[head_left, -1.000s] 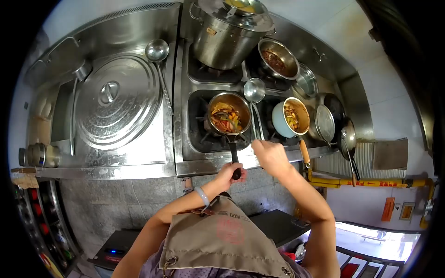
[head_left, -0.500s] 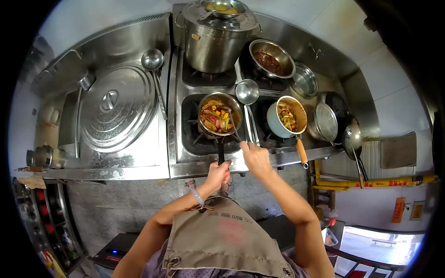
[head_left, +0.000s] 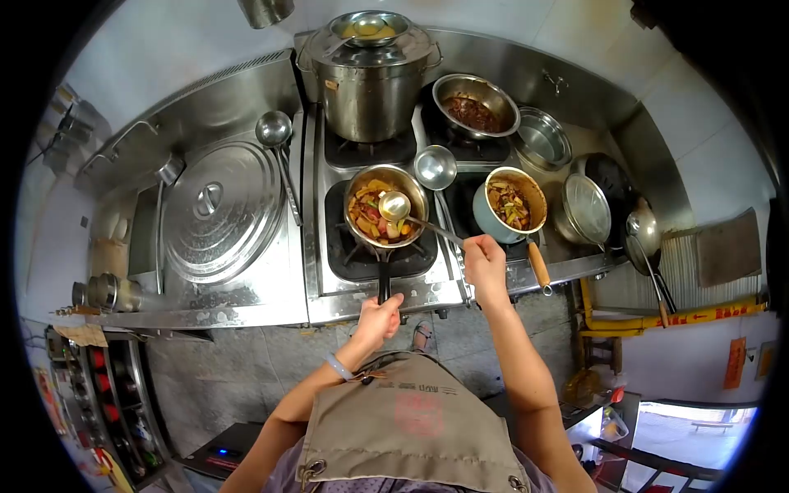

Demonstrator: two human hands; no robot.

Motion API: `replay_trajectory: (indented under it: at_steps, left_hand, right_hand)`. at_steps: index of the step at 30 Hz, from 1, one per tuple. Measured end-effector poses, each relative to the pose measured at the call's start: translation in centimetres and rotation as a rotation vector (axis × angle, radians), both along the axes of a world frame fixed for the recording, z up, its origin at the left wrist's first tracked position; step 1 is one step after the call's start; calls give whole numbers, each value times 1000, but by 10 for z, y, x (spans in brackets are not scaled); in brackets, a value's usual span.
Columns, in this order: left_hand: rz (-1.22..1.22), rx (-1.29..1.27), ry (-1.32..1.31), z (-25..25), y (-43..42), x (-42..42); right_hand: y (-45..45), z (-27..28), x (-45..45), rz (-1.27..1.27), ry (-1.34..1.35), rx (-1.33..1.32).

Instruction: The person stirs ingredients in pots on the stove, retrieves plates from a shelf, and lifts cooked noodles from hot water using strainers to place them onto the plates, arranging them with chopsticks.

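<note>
My left hand (head_left: 377,319) is wrapped round the black handle of a small steel pan (head_left: 366,179) on the front left burner. Chopped vegetables (head_left: 367,215) fill the pan. In my right hand (head_left: 485,261) is the handle of a small ladle (head_left: 394,206), whose bowl is over the vegetables, inside the pan. A larger ladle (head_left: 435,168) lies just right of the pan. Beside it, a light blue pot (head_left: 490,222) with a wooden handle holds more cooked food.
Behind stand a tall stockpot (head_left: 367,103) with a bowl on its lid and a steel bowl (head_left: 476,106) of dark food. A large round lid (head_left: 222,215) and another ladle (head_left: 274,129) are at left. Woks and a strainer (head_left: 587,209) are at right.
The small ladle has been lifted and turned, so its bowl now shows above the vegetables. My right hand has moved a little up and right. The whole view has shifted.
</note>
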State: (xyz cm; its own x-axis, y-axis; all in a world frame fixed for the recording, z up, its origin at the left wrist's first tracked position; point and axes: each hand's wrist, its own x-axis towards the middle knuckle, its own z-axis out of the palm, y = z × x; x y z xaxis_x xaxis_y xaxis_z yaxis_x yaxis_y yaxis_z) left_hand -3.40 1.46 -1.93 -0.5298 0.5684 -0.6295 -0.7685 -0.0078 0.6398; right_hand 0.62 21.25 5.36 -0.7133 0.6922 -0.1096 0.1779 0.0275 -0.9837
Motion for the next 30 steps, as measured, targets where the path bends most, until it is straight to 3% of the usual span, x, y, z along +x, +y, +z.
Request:
replay_trajectory:
  at_steps: [2,6,19,30]
  left_hand:
    - [6,-21,21,4,-1,2]
    - [9,-55,61,1,-3,2]
    - [9,-158,150,-2,-5,0]
    - [-25,-168,163,7,-9,0]
  right_hand:
    - [1,-2,2,-50,47,-332]
    - [7,-5,2,-86,-8,-484]
    - [25,-7,0,-69,-59,-654]
    - [21,-5,-2,-46,-98,-528]
